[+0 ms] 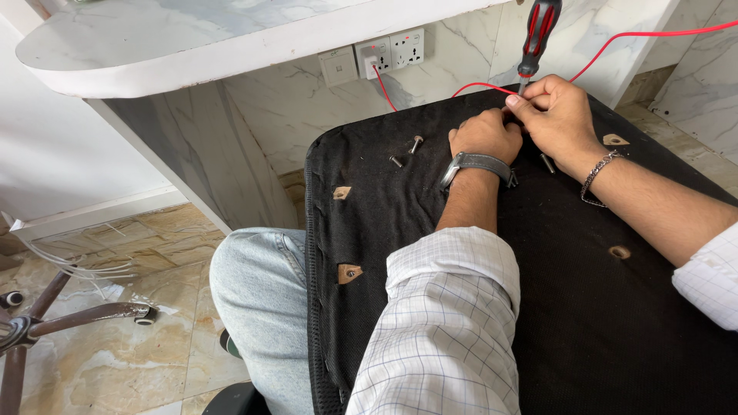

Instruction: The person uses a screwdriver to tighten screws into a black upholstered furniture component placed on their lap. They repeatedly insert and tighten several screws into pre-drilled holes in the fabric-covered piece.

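A black fabric-covered seat panel (538,307) lies across my lap, underside up, with several small holes showing wood. My right hand (557,115) grips the shaft of a red and black screwdriver (538,34) that stands upright at the panel's far edge. My left hand (486,134), with a grey watch on the wrist, is curled on the fabric right beside the screwdriver tip. Two loose bolts (406,151) lie on the panel to the left of my left hand. Another bolt (547,163) lies under my right wrist.
A white marble counter (192,46) overhangs at upper left. A wall socket (388,52) holds a plug with a red cable (638,34) running right. A chair's wheeled base (46,323) lies on the tiled floor at lower left.
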